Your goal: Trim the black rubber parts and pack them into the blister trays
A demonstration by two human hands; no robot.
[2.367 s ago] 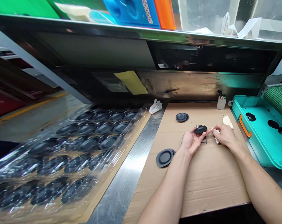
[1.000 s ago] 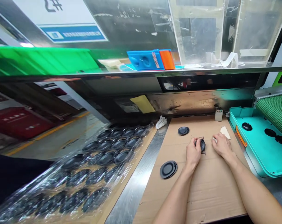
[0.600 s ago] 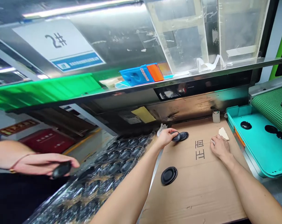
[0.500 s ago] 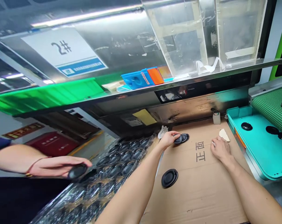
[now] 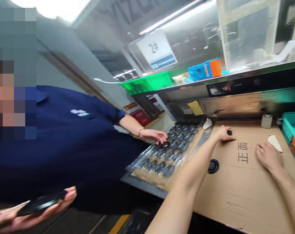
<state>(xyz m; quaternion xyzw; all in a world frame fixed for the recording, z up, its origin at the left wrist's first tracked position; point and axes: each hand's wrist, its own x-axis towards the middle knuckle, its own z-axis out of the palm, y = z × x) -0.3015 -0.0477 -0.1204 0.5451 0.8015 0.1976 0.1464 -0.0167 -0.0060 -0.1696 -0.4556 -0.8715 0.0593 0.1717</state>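
My left hand [image 5: 225, 134] is closed at the far left of the cardboard sheet [image 5: 225, 201], its fingers around a black round part [image 5: 229, 133] that shows only in part. Resting on the right side of the cardboard, my right hand [image 5: 268, 155] has curled fingers, with a bit of a small white thing [image 5: 260, 149] showing at them. A white wedge-shaped piece [image 5: 275, 143] lies just behind that hand. Nearer me, below my left hand, a black ringed disc [image 5: 213, 166] lies flat, partly covered by my left forearm.
To the left, a clear plastic tray [image 5: 147, 175] holds several black round parts. A co-worker's hand [image 5: 153, 136] reaches over it; their other hand [image 5: 70, 195] holds a dark flat part. A small bottle [image 5: 266, 120] and a teal bin [image 5: 293, 126] stand at the right.
My view has swung left, bringing the co-worker's body into sight. The co-worker's hand has moved over the tray. My left hand now covers most of the black parts at its fingers.
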